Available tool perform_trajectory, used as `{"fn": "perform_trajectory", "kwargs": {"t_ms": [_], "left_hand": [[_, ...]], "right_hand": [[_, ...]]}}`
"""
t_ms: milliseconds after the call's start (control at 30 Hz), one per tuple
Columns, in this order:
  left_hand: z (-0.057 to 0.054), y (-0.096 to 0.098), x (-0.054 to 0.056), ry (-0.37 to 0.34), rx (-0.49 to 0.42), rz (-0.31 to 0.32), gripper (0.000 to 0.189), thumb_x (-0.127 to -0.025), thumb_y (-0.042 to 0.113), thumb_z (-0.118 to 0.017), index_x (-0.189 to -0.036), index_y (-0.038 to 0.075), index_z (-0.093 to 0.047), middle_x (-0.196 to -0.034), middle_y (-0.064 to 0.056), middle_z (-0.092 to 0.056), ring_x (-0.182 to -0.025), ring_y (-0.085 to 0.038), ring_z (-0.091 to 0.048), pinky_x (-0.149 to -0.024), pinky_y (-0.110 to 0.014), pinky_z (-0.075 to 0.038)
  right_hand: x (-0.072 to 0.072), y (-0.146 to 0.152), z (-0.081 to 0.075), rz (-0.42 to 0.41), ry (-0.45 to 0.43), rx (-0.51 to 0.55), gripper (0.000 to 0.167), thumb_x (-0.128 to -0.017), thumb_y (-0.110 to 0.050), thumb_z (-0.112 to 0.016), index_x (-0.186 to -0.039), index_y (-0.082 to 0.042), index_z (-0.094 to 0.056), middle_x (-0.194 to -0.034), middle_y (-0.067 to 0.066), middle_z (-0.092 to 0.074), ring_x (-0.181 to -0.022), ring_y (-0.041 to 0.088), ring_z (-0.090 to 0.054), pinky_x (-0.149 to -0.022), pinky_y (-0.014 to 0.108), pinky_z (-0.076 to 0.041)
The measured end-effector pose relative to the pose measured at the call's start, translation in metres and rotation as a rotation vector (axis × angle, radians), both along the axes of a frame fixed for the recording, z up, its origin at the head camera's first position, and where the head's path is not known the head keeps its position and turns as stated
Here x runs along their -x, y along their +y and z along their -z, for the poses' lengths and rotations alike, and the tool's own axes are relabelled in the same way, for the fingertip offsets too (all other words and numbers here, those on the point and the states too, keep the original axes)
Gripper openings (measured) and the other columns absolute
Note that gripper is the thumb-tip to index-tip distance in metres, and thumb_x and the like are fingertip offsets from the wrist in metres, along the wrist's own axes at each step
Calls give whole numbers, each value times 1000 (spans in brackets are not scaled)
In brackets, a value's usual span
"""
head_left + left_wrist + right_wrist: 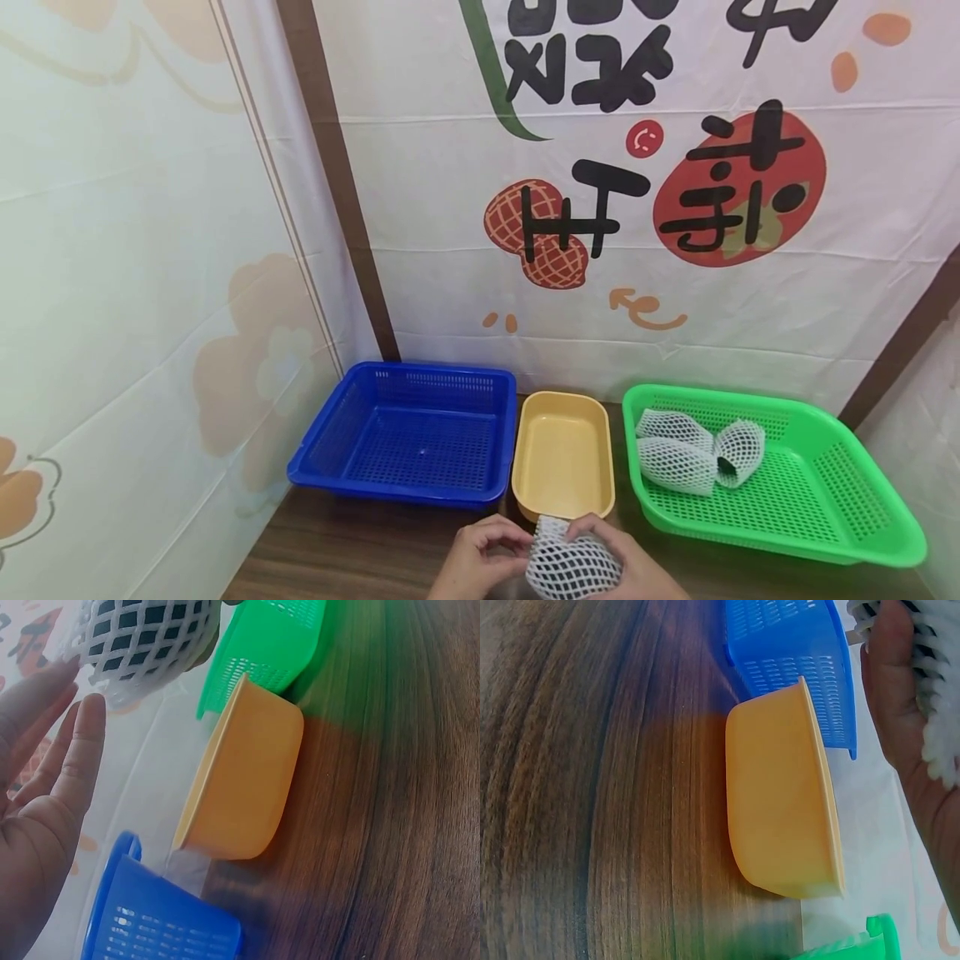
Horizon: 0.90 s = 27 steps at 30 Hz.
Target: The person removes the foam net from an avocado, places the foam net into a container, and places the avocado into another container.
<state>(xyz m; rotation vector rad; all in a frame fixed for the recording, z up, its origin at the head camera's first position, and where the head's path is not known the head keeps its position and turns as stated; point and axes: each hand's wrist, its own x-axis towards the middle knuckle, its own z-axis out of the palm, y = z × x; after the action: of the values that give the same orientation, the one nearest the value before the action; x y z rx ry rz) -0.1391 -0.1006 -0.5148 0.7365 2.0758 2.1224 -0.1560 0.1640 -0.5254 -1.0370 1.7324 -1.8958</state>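
Right now the person's right hand (pixel 636 565) grips a rounded dark object in a white foam-net sleeve (pixel 573 571), its fingers and thumb curled round the mesh. The left hand (pixel 480 557) is at the sleeve's left end, fingers fairly straight and thumb set apart from them, the tips at the mesh edge; whether they press on it I cannot tell. Both hands and the sleeved object are raised above the brown wood-grain table (pixel 330 554), on the near side of a pale yellow, rounded rectangular tray (pixel 564 467). Left of the tray stands a rectangular blue plastic basket with slotted walls (pixel 423 450); to its right, a bright green perforated plastic basket (pixel 780 550) holds three white foam-net pieces (pixel 678 467) clustered at its left end, one with a dark opening. Behind hangs a white cloth (pixel 420 208) printed with black characters.
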Motion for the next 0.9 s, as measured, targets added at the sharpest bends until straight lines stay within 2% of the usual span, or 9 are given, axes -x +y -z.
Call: {"fn": "perform_trajectory", "kwargs": {"t_ms": [133, 300, 433, 567, 733, 900], "left_hand": [[-1, 1, 0, -15, -13, 28, 22, -81, -2, -75, -100, -9, -68, -99, -20, -62, -90, -21, -66, -77, -31, -58], [0, 1, 0, 4, -20, 52, 24, -80, -3, -75, -101, -12, -66, -100, -24, -61, -90, -16, -65, -78, -32, -57], [0, 1, 0, -1, -32, 68, 26, -79, -4, -74, -101, -15, -64, -101, -20, -62, -91, -16, -64, -79, -33, -57], [2, 1, 0, -20, -44, 87, 28, -80, -4, -74, -103, -15, -63, -106, -14, -62, -97, -15, -62, -82, -34, -56], [5, 2, 0, -19, -53, 108, 33, -80, -4, -74, -109, -13, -62, -109, -18, -62, -102, -15, -61, -82, -36, -56], [9, 5, 1, -18, -103, 168, 42, -78, -10, -71, -116, -17, -54, -114, -13, -58, -106, -17, -60, -81, -37, -56]], "right_hand": [[1, -1, 0, -12, 31, 6, 57, -81, 8, -70, -129, -6, -43, -121, 21, -52, -104, 38, -57, -84, 42, -55], [2, -2, 1, -18, 65, 7, 57, -81, 8, -71, -129, -6, -44, -121, 21, -53, -105, 35, -58, -84, 44, -55], [3, -4, 3, -16, 105, 9, 58, -80, 10, -71, -129, -5, -44, -121, 19, -53, -104, 30, -59, -83, 44, -55], [3, -6, 3, -25, 102, 25, 58, -80, 10, -71, -129, -5, -43, -122, 20, -53, -104, 30, -59, -82, 43, -56], [2, -9, 1, -30, 92, 46, 60, -79, 10, -72, -129, -4, -42, -120, 21, -54, -103, 33, -60, -81, 43, -56], [1, -10, -1, -39, 59, 63, 59, -79, 10, -71, -129, -4, -42, -121, 22, -53, -103, 32, -60, -80, 44, -56]]}}
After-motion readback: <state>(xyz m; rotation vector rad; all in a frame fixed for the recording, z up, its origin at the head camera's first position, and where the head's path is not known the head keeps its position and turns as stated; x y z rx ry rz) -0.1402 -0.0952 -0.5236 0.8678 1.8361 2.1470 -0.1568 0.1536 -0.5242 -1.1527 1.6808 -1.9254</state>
